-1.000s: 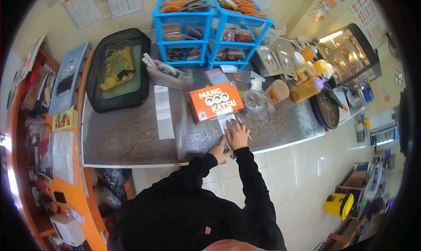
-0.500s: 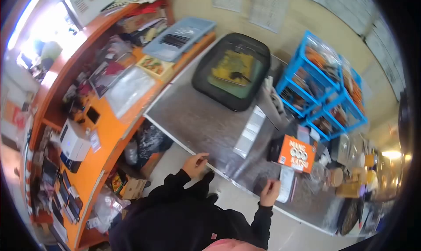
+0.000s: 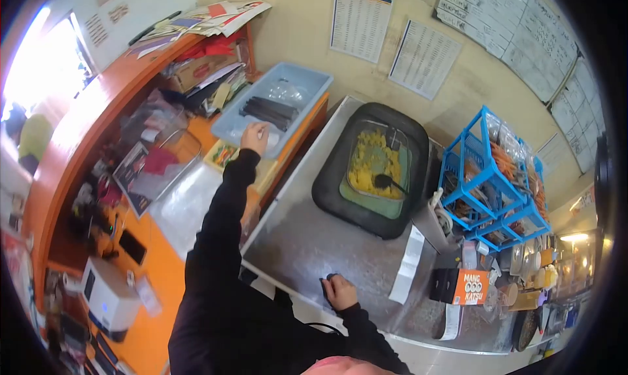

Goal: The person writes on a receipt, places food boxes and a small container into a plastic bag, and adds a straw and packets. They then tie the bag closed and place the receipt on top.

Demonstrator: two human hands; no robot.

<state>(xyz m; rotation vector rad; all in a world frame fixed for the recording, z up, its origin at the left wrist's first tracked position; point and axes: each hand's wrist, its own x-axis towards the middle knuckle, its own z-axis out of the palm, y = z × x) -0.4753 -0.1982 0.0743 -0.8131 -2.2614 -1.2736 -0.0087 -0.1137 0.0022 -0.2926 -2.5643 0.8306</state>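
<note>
My left hand [image 3: 254,138] reaches over the near edge of a light blue plastic tray [image 3: 227,118], its fingers curled in. Beside the fingertips lies something whitish [image 3: 273,143]; whether they grip it is hard to see. Several black plastic-looking pieces [image 3: 268,112] and clear plastic [image 3: 286,90] lie in the tray. My right hand [image 3: 340,292] is closed and rests by the front edge of the metal table [image 3: 288,257]. A dark patch shows beside its thumb; what the fingers hold, if anything, is hidden.
A black tub [image 3: 325,195] with a container of yellow food [image 3: 369,162] and a black ladle [image 3: 386,182] stands on the table. To its right are blue baskets [image 3: 481,169], a paper strip [image 3: 407,264] and an orange-and-black box [image 3: 472,286]. An orange counter [image 3: 167,247] runs along the left.
My left hand has moved up and forward from the table's front edge to the blue tray. My right hand has shifted left along the table edge. The view has turned and shifted.
</note>
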